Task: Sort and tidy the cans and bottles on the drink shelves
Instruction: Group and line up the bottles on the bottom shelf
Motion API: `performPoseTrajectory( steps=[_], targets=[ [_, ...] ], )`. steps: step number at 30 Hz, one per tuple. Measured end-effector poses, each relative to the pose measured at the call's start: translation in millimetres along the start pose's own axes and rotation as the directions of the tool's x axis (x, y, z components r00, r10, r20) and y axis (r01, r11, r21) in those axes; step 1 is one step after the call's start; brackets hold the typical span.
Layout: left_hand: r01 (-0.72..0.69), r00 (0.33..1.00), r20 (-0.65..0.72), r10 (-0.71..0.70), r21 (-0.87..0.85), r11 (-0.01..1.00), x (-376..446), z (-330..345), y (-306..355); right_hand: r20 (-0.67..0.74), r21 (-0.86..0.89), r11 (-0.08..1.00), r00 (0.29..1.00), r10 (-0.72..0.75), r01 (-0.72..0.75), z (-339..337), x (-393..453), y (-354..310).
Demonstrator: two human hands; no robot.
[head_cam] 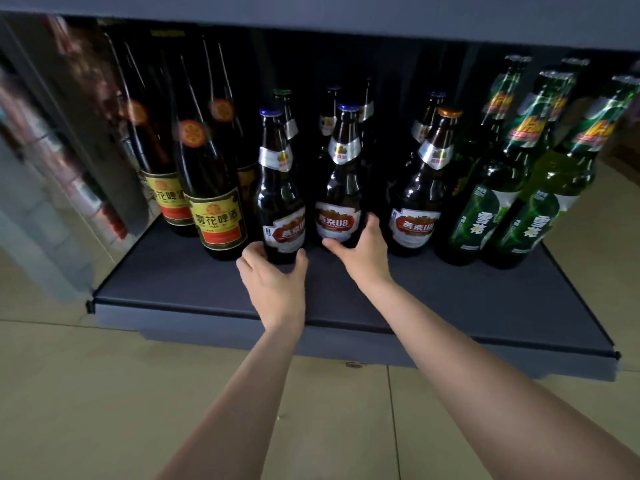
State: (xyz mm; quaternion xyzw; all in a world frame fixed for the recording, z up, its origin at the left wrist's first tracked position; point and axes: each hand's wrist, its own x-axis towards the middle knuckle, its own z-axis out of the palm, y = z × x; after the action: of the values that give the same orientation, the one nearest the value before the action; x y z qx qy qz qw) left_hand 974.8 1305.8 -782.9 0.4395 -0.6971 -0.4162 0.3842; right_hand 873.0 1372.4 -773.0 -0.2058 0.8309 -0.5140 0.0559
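On the dark bottom shelf (180,282), I see tall yellow-labelled bottles (211,202) at far left. Next, my left hand (273,282) curls its fingers around the base of a brown bottle (280,202). My right hand (363,254) clamps thumb and fingers on the middle brown bottle (341,188). A third brown bottle (420,199) stands just right, then green bottles (540,202).

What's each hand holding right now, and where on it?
Left hand grips the left brown bottle at its base. Right hand grips the middle brown bottle low on its body, by the label.
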Motion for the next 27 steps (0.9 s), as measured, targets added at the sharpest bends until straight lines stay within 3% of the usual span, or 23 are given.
performPoseTrajectory(
  steps=[7, 17, 27],
  targets=[
    [0.034, 0.995, 0.094, -0.033, -0.011, 0.999, 23, 4, -7, -0.074, 0.060, 0.998, 0.997, 0.033, -0.029, 15, 21, -2],
    [0.013, 0.996, 0.084, -0.011, -0.027, 1.000, 26, 4, -11, -0.162, -0.025, 1.000, 0.987, 0.008, -0.012, -4, 4, 10],
    [0.015, 0.995, 0.100, -0.019, 0.034, 0.999, 25, 4, -8, -0.094, -0.050, 0.998, 0.995, 0.020, -0.025, -54, -35, 27]
  ],
)
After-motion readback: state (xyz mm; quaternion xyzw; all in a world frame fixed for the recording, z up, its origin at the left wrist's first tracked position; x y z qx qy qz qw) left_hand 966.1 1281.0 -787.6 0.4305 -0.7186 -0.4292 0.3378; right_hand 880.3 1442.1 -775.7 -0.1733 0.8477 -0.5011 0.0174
